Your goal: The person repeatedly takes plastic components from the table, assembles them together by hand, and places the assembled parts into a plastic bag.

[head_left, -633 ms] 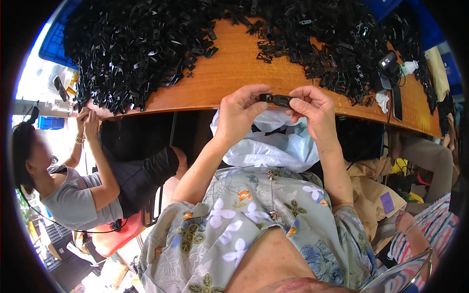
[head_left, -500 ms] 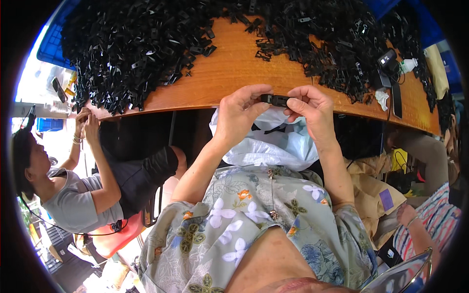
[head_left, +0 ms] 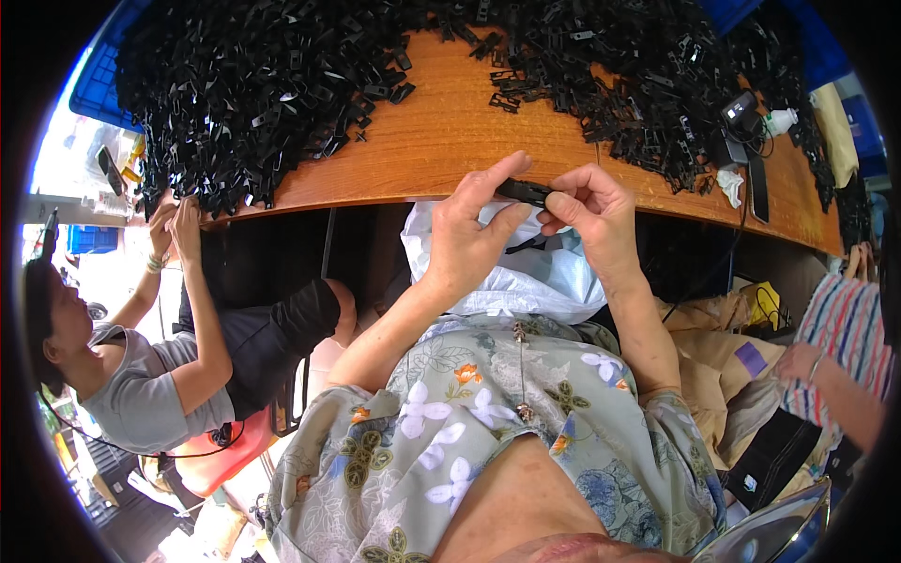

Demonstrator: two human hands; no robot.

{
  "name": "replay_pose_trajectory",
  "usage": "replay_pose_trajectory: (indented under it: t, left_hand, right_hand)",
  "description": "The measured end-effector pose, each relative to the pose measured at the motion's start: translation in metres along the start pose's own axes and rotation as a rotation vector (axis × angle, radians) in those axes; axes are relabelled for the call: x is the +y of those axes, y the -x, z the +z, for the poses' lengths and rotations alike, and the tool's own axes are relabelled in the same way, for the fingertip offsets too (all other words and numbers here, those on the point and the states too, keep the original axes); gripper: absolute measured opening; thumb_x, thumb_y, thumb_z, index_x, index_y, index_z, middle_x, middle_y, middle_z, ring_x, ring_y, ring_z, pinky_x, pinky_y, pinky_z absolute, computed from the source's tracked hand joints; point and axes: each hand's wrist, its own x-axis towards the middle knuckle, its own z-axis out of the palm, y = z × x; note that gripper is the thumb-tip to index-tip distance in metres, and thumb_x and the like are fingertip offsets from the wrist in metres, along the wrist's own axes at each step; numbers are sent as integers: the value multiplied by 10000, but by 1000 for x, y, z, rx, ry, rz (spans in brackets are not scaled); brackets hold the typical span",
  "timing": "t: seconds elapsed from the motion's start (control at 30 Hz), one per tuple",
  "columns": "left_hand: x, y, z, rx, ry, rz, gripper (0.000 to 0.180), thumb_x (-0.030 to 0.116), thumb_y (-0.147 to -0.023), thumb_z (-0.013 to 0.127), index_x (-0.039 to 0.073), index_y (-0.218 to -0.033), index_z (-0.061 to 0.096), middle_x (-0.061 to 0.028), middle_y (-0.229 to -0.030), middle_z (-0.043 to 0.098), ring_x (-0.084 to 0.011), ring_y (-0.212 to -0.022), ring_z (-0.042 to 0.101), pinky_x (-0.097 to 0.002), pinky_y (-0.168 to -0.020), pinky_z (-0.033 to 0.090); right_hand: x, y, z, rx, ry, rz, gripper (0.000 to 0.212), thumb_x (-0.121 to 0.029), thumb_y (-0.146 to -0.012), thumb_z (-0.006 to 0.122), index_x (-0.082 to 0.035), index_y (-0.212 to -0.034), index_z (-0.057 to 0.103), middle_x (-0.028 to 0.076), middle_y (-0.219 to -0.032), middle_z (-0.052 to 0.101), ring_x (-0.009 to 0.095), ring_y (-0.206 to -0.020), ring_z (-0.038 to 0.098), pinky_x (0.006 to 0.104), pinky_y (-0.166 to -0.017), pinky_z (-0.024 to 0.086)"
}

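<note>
A small dark plastic clip-like part [head_left: 524,192] is held over the table's near edge, pinched at its right end between the thumb and fingers of my right hand [head_left: 601,214]. My left hand [head_left: 466,230] is at the other end of the part, its thumb and index finger spread apart around it. Whether a left finger touches the part, I cannot tell. Below my hands, a white plastic bag [head_left: 511,286] stands open in front of my lap, with a few dark pieces inside.
Piles of similar black parts [head_left: 253,94] [head_left: 648,84] cover much of the wooden table [head_left: 441,103]. A small black device with a cable [head_left: 741,113] stands at the right. On the left a co-worker [head_left: 178,366] sits working with both hands; another person's arm [head_left: 845,394] shows at the right.
My left thumb and index finger have opened away from the part, which has tilted slightly in my right hand. At the right, the other person's arm and striped clothing have shifted.
</note>
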Motion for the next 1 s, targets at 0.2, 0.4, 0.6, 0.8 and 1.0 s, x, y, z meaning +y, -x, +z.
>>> replay_pose_trajectory:
  t: [0.2, 0.4, 0.6, 0.8, 1.0]
  left_hand:
    - [-1, 3, 3, -28, 251, -296, 481, -41, -883, 649, -58, -1347, 526, -175, -1280, 643, -177, -1084, 644, -295, -938, 520]
    - [-3, 9, -6, -164, 575, -268, 543, 16, -947, 590, -10, -1462, 421, -200, -1336, 599, -238, -1189, 595, -352, -1021, 471]
    - [-7, 16, -6, -213, 745, -300, 539, 76, -1006, 523, 30, -1514, 350, -214, -1401, 537, -226, -1208, 569, -367, -1066, 423]
    - [-9, 9, -4, -103, 720, -295, 474, 66, -1023, 469, 13, -1487, 389, -208, -1387, 549, -215, -1142, 602, -344, -1000, 472]
    - [-15, -5, -10, -283, 345, -315, 375, 15, -926, 546, -17, -1299, 576, -136, -1174, 691, -198, -1007, 654, -312, -921, 505]
  right_hand:
    - [4, 4, 4, -62, 115, -25, 186, -55, -847, 751, 36, -970, 645, 76, -818, 683, 118, -687, 666, 239, -599, 565]
    - [-6, 3, -14, -261, 283, 177, 287, -221, -808, 816, -2, -913, 664, 63, -734, 669, 99, -638, 626, 224, -538, 488]
    - [0, 15, -1, -344, 23, 249, 268, -255, -867, 756, -52, -759, 618, 29, -603, 610, 107, -515, 607, 225, -454, 440]
    - [-4, 4, 6, -251, 117, 255, 288, -265, -927, 691, -39, -756, 639, 25, -640, 620, 94, -540, 608, 220, -455, 443]
    - [-5, -48, -15, -97, 515, -70, 225, -215, -945, 649, -12, -851, 670, 72, -719, 658, 185, -612, 652, 301, -520, 500]
